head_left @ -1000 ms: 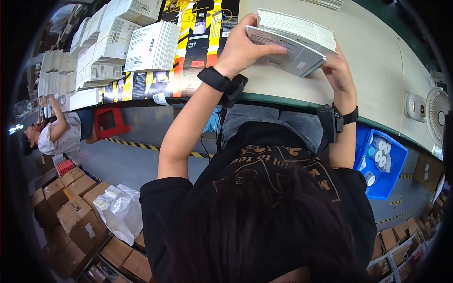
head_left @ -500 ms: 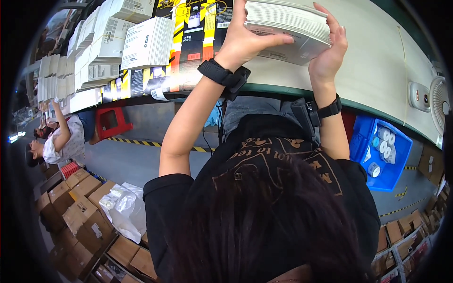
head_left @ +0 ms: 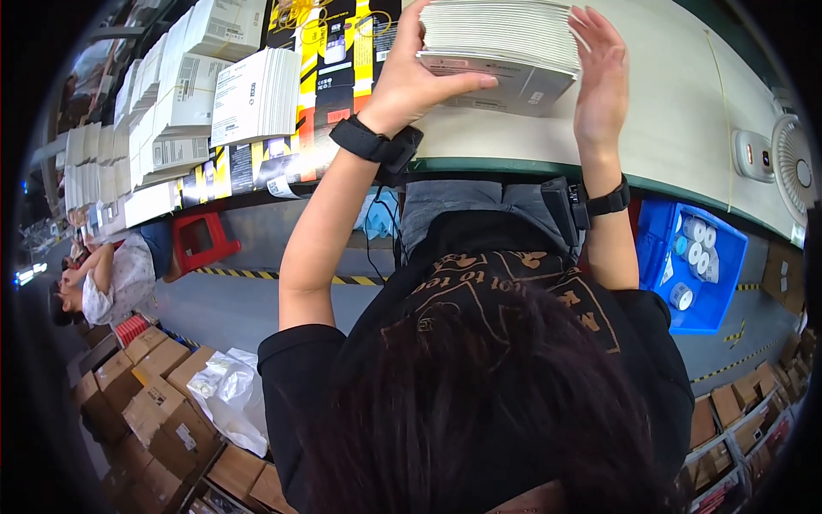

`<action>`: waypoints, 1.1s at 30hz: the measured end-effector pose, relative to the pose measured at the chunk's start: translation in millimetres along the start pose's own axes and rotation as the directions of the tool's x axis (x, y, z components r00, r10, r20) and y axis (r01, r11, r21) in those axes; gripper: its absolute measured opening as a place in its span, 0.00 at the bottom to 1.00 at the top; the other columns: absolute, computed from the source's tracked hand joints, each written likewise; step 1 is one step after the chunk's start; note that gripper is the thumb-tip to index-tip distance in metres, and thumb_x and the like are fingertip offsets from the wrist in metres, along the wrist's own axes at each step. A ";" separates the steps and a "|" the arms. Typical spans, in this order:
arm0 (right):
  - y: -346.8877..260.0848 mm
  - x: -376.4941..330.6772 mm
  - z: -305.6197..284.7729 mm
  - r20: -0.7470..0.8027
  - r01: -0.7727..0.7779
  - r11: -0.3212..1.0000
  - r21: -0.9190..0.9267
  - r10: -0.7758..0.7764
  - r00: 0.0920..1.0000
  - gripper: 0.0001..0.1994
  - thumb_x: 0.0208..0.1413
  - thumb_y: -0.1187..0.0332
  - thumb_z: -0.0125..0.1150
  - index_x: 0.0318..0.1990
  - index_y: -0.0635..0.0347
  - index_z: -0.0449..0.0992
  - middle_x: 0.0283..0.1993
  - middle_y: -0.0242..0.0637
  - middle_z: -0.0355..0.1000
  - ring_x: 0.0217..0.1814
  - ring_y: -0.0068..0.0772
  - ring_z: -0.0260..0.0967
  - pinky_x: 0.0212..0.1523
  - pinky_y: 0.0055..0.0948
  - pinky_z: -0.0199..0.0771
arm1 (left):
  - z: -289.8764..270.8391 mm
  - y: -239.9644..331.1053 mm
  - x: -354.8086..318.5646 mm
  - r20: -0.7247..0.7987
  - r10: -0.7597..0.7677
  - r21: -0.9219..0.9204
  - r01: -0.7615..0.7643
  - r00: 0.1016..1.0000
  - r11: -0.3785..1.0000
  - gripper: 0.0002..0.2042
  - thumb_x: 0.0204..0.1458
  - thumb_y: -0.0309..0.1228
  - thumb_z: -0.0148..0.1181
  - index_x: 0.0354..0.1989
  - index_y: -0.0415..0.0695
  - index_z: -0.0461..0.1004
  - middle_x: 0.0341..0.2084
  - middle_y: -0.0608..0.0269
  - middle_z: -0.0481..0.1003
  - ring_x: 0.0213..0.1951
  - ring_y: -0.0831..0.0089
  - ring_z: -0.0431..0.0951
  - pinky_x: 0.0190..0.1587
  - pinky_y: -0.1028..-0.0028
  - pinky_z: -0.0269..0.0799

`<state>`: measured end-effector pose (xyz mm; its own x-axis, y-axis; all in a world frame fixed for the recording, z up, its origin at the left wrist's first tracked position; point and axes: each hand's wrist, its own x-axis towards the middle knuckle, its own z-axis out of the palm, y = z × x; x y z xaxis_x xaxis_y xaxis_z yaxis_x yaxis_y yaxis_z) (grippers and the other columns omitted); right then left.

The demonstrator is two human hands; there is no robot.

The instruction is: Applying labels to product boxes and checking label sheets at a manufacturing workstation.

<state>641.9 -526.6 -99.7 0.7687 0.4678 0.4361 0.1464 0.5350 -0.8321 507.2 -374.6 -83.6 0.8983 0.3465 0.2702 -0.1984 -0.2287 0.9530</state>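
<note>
A thick stack of thin white printed sheets (head_left: 505,38), possibly booklets or flat cartons, stands over the table at the top. My left hand (head_left: 411,84) grips its left end, thumb across the grey printed front and fingers behind. By the right end, my right hand (head_left: 602,77) is open, fingers raised and somewhat apart; whether a fingertip still touches the stack is hard to see. To the left, a loose stack of similar white pieces (head_left: 257,96) lies fanned on the table. Several banded white bundles (head_left: 184,98) sit beyond it.
Yellow rubber bands (head_left: 372,22) lie on black-and-yellow printed cardboard (head_left: 336,64). A white device (head_left: 753,154) and small fan (head_left: 795,167) stand on the table's right. A blue crate (head_left: 648,283) holds white rolls. A red stool (head_left: 201,242) and another person (head_left: 130,265) are at left.
The stack and my left hand have shifted slightly left. My right hand has loosened from the stack's right end and straightened its fingers. The other person's arm has come down.
</note>
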 end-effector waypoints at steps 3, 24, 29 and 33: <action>-15.1 -9.0 -20.5 0.066 0.117 0.971 -0.208 -0.105 0.992 0.13 0.50 0.76 0.52 0.45 0.66 0.67 0.45 0.40 0.67 0.48 0.30 0.64 0.49 0.25 0.63 | 1.9 1.9 0.5 -0.049 0.102 0.099 -0.097 0.994 0.990 0.41 0.34 0.26 0.70 0.58 0.39 0.51 0.50 0.53 0.62 0.52 0.67 0.63 0.54 0.70 0.59; -39.6 -10.1 -18.3 0.386 0.338 0.737 -0.585 -0.114 0.915 0.11 0.42 0.82 0.58 0.36 0.64 0.72 0.33 0.36 0.70 0.33 0.28 0.68 0.35 0.22 0.68 | -3.4 4.6 2.8 0.055 -0.020 0.049 0.017 0.998 0.999 0.45 0.29 0.24 0.72 0.58 0.44 0.49 0.50 0.60 0.59 0.52 0.70 0.62 0.52 0.71 0.63; -39.0 -16.5 -17.4 0.302 0.205 0.809 -0.551 -0.036 0.953 0.10 0.42 0.81 0.58 0.35 0.65 0.72 0.35 0.35 0.68 0.34 0.26 0.66 0.36 0.21 0.67 | -3.6 4.6 0.3 0.056 -0.067 0.015 0.066 0.996 0.998 0.45 0.29 0.24 0.72 0.58 0.43 0.49 0.50 0.60 0.59 0.52 0.70 0.62 0.52 0.72 0.62; -33.8 -22.2 -19.9 0.288 0.056 0.822 -0.567 0.135 0.948 0.10 0.42 0.80 0.58 0.35 0.67 0.71 0.36 0.35 0.66 0.36 0.25 0.65 0.39 0.20 0.65 | -5.5 1.9 0.7 0.067 -0.018 0.064 0.014 0.998 0.998 0.45 0.29 0.24 0.72 0.58 0.43 0.49 0.49 0.60 0.60 0.52 0.70 0.62 0.52 0.72 0.62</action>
<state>632.3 -569.2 -88.1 0.5689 0.7185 0.4001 0.5159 0.0671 -0.8540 505.4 -369.8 -80.9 0.9260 0.2890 0.2430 -0.1603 -0.2816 0.9460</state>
